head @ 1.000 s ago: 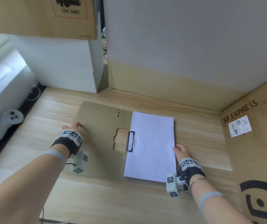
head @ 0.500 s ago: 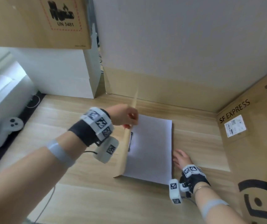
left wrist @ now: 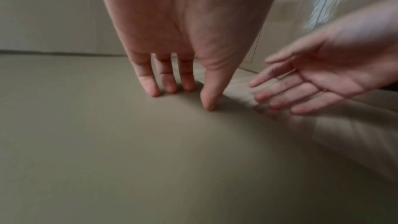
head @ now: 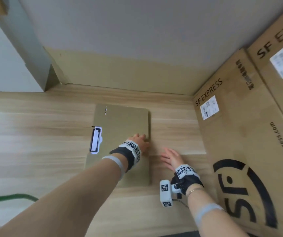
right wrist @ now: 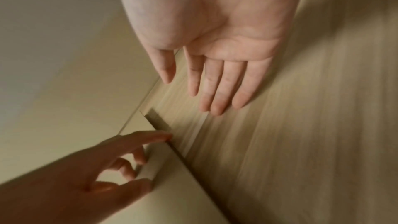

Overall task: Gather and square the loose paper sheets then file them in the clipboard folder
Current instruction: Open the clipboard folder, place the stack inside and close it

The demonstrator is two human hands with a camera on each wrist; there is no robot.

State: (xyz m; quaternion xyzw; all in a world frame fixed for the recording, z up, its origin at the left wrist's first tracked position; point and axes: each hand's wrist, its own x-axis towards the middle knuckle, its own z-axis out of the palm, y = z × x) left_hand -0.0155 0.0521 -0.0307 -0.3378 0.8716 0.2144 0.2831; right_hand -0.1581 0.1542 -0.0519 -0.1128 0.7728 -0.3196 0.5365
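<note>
The tan clipboard folder (head: 122, 124) lies closed on the wooden table (head: 34, 134). A sliver of the white sheets (head: 95, 138) shows through the cover's cutout at the black clip (head: 91, 142) on its left edge. My left hand (head: 139, 138) presses its fingertips (left wrist: 170, 88) on the cover (left wrist: 129, 142) near the right edge. My right hand (head: 167, 155) hovers flat and empty just right of the folder, palm down over the table (right wrist: 301, 125). In the right wrist view the left hand (right wrist: 129, 163) touches the folder's edge (right wrist: 172, 185).
Large SF Express cardboard boxes (head: 240, 134) lean close on the right. A grey and tan wall (head: 137, 40) stands behind the folder and a white box (head: 9, 57) at the back left. A green cable (head: 9, 197) lies at the near left.
My left hand swung the folder's cover from flat open on the left, over the sheets, down shut. My right hand came off the paper's edge and now hovers beside the folder.
</note>
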